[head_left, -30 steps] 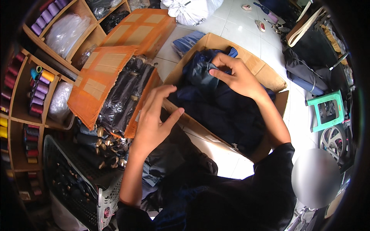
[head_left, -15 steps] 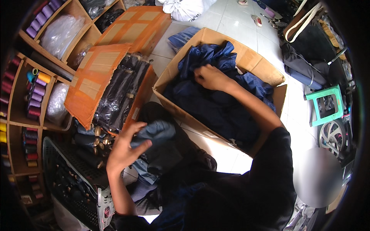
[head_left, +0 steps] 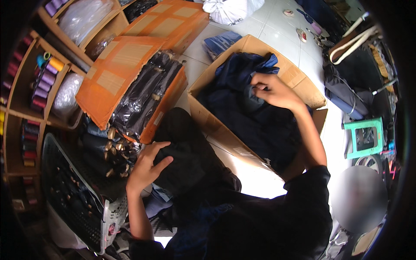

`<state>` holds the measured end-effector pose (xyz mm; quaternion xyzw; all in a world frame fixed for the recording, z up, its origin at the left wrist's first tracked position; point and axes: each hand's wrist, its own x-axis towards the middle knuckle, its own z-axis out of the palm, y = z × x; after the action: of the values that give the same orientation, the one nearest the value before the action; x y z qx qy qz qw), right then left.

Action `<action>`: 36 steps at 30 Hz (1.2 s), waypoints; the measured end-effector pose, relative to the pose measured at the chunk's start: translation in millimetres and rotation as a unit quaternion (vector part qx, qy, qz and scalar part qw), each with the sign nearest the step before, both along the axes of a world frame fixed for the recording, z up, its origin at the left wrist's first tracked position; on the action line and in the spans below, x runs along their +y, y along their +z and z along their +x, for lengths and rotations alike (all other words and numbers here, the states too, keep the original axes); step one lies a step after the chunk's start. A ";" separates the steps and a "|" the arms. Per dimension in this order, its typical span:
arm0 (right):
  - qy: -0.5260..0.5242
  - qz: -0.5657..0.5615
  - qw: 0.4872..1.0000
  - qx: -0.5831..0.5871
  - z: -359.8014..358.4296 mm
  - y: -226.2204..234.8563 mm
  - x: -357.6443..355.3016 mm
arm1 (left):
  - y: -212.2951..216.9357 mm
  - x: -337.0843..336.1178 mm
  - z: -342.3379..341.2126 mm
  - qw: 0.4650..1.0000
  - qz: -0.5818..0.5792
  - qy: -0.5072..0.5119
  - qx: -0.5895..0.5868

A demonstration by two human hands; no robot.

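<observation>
Currently: right hand (head_left: 274,90) has fingers curled at dark navy fabric (head_left: 246,123) inside an open cardboard box (head_left: 294,74), pinch not discernible; left hand (head_left: 147,170) holds thumb and fingers spread over a dark-clad leg (head_left: 188,158).

Wearer has on a black top (head_left: 260,221), plain over most of the front. Dark blue streaks (head_left: 208,214) show at the chest; shape unclear. Right sleeve (head_left: 308,184) is short, wide, black, hem near elbow. Left sleeve (head_left: 145,249) matches, partly out of view. Left hand (head_left: 145,168), right hand (head_left: 279,92) and forearms (head_left: 313,138) are bare.
</observation>
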<state>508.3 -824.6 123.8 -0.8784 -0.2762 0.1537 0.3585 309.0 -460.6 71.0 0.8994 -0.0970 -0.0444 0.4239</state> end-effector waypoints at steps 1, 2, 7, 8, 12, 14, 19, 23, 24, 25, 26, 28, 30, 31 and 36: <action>0.006 0.024 0.999 -0.033 -2.3 10.1 1.3 | 0.8 1.0 -0.3 1.000 -0.019 0.009 -0.007; -0.010 0.096 0.993 -0.066 -13.7 24.2 13.5 | 0.5 2.5 -1.9 0.999 -0.022 0.014 -0.030; 0.059 0.198 0.977 -0.054 -61.4 64.1 47.5 | 18.1 1.6 -7.0 0.991 -0.120 0.047 -0.026; 0.091 0.217 0.972 -0.024 -71.6 61.9 65.0 | 20.2 2.2 -14.6 0.986 -0.143 0.068 -0.057; 0.237 0.153 0.959 0.034 -107.5 33.9 141.8 | 3.6 -11.7 -45.7 0.953 -0.254 0.100 -0.131; 0.261 0.079 0.929 0.251 -120.9 13.7 167.9 | -27.0 -20.9 -67.8 0.950 -0.270 0.120 -0.104; 0.336 0.035 0.891 0.305 -139.5 -40.0 204.8 | -100.7 -30.5 -123.4 0.899 -0.345 0.270 -0.004; 0.328 0.038 0.920 0.212 -153.4 -57.0 234.7 | -127.2 -24.8 -150.7 0.848 -0.321 0.410 -0.101; 0.292 0.050 0.939 0.175 -163.9 -65.2 243.9 | -122.5 -21.1 -153.9 0.842 -0.347 0.406 -0.077; 0.314 0.059 0.928 0.191 -170.1 -72.3 250.8 | -115.9 -19.2 -156.7 0.835 -0.373 0.402 -0.053; 0.338 0.071 0.915 0.207 -174.0 -78.6 260.1 | -111.4 -17.0 -158.0 0.818 -0.405 0.403 -0.063; 0.367 0.077 0.903 0.210 -178.6 -84.7 272.5 | -105.0 -14.8 -159.6 0.783 -0.467 0.401 -0.084; 0.351 0.092 0.906 0.216 -175.3 -85.8 285.4 | -102.6 -8.7 -161.7 0.741 -0.500 0.439 -0.093; 0.342 0.100 0.908 0.218 -174.6 -85.6 289.8 | -102.4 -6.1 -162.9 0.719 -0.516 0.456 -0.097; 0.383 0.176 0.873 0.247 -194.6 -61.7 307.8 | -107.5 11.3 -188.9 0.783 -0.364 0.493 -0.111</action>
<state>313.7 -516.9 62.1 -0.5598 -0.5157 0.4399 0.4766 120.1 -449.2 -36.5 0.6026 0.3039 0.3093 0.6699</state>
